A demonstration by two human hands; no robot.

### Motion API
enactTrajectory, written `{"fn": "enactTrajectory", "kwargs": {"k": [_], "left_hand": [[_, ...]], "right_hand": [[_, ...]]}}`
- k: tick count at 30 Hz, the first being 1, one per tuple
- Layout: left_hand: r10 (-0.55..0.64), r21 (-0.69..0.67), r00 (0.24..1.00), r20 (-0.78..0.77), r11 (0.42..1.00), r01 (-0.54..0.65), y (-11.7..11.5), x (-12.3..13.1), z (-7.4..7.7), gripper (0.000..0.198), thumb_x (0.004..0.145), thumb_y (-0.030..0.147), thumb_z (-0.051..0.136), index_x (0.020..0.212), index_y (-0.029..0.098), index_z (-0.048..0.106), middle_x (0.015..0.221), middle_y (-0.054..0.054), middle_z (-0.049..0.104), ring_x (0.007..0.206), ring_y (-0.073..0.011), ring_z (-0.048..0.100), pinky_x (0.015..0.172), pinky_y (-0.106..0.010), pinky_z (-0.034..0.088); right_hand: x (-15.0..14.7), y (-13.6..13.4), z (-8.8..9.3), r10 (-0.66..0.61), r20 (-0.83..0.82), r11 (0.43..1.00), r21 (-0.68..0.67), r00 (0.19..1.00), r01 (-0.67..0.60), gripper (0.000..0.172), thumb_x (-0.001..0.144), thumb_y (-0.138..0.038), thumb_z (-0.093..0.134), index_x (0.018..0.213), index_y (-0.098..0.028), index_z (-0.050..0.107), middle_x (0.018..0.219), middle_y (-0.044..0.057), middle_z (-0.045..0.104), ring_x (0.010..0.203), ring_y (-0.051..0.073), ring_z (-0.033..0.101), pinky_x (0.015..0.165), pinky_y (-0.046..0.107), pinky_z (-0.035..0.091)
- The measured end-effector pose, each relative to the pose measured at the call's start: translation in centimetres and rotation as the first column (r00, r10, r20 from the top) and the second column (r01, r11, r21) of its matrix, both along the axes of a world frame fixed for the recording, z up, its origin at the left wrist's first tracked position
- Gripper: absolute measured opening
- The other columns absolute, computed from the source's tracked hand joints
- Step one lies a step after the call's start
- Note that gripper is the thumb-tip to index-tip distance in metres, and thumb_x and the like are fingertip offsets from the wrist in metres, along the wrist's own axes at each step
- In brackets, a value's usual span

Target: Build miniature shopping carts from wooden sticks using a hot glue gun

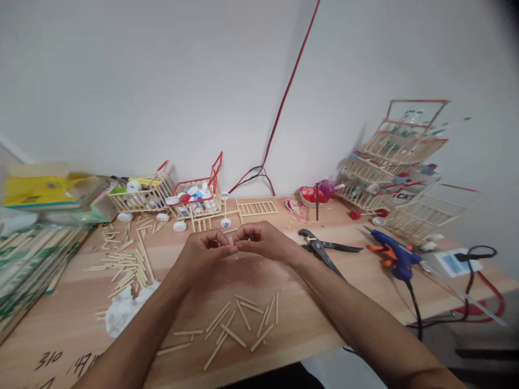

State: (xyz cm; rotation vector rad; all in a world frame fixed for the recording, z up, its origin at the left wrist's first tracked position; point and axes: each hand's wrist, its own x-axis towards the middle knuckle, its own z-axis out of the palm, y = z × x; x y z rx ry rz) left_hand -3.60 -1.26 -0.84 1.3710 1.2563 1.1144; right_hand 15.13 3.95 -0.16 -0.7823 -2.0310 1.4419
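My left hand [207,249] and my right hand [259,240] meet fingertip to fingertip over the middle of the wooden table [300,324]. Fingers on both are curled into a pinch. Something small and pale shows between the fingertips, too small to make out. Below them several short cut sticks [233,335] lie scattered near the front edge. Just behind the hands is a flat ladder-like stick frame [257,208]. Black-handled pliers [320,249] lie right of my right hand.
Small stick carts [198,197] with white wheels stand at the back left, stacked carts [389,162] at the back right. A blue glue gun [395,251] lies right. More sticks [130,265], white tissue [127,310] and bundled long sticks [36,265] are left.
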Motion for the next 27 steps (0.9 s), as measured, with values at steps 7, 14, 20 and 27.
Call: {"fn": "enactTrajectory", "kwargs": {"k": [7,14,20,27], "left_hand": [[-0.053,-0.050,0.998,0.022,0.997,0.054,-0.2,0.2,-0.1,0.030,0.058,0.038,0.077,0.058,0.016,0.058,0.052,0.003,0.054,0.049,-0.0088,0.044,0.050,-0.022,0.031],[0.009,0.004,0.999,-0.038,1.000,-0.009,-0.4,-1.8,1.9,0.019,0.058,0.033,0.078,0.064,0.017,0.070,0.063,0.000,0.064,0.059,-0.0107,0.053,0.057,-0.022,0.040],[0.561,0.183,0.827,-0.047,0.819,-0.545,0.5,-6.2,1.6,0.028,0.064,0.041,0.072,0.079,0.018,0.073,0.064,0.000,0.066,0.057,-0.0127,0.054,0.055,-0.023,0.041],[0.455,0.156,0.750,-0.481,0.886,-0.437,1.0,-6.5,0.0,0.023,0.064,0.042,0.067,0.070,0.021,0.074,0.068,-0.002,0.072,0.069,-0.0221,0.064,0.060,-0.028,0.043]], "right_hand": [[0.4,-0.1,0.0,0.091,0.034,0.995,0.038,0.995,-0.092,0.020,0.082,-0.035,0.065,0.086,-0.016,0.064,0.074,-0.002,0.058,0.063,0.009,0.045,0.058,0.022,0.033],[0.5,0.2,0.3,-0.069,-0.088,0.990,-0.129,0.994,0.058,0.026,0.075,-0.041,0.068,0.079,-0.016,0.060,0.072,-0.002,0.056,0.065,0.010,0.047,0.063,0.024,0.034],[1.3,1.2,0.2,-0.184,-0.101,0.975,-0.147,0.978,0.169,0.030,0.074,-0.047,0.067,0.077,-0.018,0.058,0.068,-0.004,0.052,0.058,0.009,0.041,0.056,0.023,0.029],[1.1,1.2,-0.3,-0.219,-0.106,0.970,-0.132,0.970,0.205,0.032,0.075,-0.049,0.066,0.077,-0.018,0.057,0.067,-0.004,0.050,0.057,0.009,0.039,0.055,0.024,0.028]]}}
